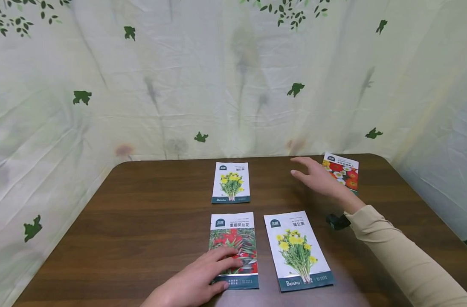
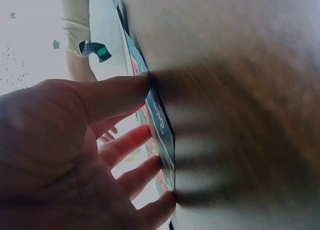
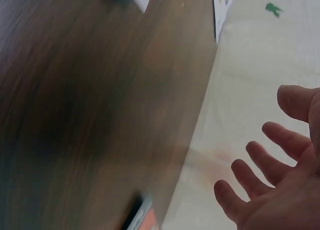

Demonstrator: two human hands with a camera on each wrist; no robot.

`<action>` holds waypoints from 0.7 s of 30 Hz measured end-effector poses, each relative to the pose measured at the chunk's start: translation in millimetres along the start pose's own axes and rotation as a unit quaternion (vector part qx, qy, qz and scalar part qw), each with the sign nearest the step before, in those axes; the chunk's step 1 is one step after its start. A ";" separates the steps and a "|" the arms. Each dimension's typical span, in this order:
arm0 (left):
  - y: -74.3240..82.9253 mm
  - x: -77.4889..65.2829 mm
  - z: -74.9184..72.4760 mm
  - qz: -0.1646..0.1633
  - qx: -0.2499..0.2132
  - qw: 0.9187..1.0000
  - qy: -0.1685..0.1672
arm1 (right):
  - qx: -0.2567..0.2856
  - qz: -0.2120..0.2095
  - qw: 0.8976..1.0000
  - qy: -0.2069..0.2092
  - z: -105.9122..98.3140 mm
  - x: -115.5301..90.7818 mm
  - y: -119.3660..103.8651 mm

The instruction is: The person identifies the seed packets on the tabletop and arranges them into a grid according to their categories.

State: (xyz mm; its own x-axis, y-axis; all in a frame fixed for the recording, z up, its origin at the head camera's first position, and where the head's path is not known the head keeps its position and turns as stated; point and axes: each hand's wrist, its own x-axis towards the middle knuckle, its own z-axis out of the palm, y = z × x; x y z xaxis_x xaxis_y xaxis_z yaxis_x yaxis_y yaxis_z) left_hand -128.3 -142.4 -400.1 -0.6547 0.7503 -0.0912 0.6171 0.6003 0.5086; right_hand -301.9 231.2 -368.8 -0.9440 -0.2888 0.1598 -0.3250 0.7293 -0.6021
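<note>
My left hand point(image 1: 198, 275) rests on a seed packet with red flowers point(image 1: 252, 251) near the table's front. In the left wrist view its spread fingertips and thumb touch the packet's face point(image 2: 159, 117). Beside it on the right lies a seed packet with yellow dandelions point(image 1: 296, 251), slightly turned. Over the far right of the table is my right hand point(image 1: 317, 177), its fingers extended and holding nothing. Partly hidden behind that hand is a packet with red, white and orange flowers point(image 1: 342, 170). The right wrist view shows the right hand point(image 3: 280, 175) raised off the table.
Another dandelion packet point(image 1: 231, 182) lies at the back middle of the brown wooden table point(image 1: 149, 213). A pale cloth curtain point(image 1: 202, 85) with green leaf prints hangs along the table's back edge and sides. A black device point(image 1: 337, 221) sits on the right wrist.
</note>
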 end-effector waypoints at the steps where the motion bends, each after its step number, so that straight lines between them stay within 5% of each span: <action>1: -0.2 -0.2 0.0 -0.001 0.000 1.000 -0.001 | 0.001 0.001 1.000 0.000 -3.2 -1.8 2.1; 13: -0.5 0.0 -1.3 0.000 -0.004 1.000 -0.004 | 0.001 -0.003 1.000 0.023 -32.2 -23.3 27.6; 21: 0.6 -0.7 -1.6 0.001 0.001 1.000 0.000 | 0.002 0.036 0.999 0.018 -43.5 -31.8 46.3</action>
State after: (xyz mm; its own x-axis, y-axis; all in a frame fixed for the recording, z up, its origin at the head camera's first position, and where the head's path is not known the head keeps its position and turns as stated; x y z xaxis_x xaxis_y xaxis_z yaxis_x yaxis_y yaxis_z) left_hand -128.2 -143.0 -398.4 -0.6539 0.7511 -0.0910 0.6188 0.6001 0.5069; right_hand -289.3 301.2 -367.7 -0.9663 -0.2133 0.1442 -0.2563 0.7445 -0.6164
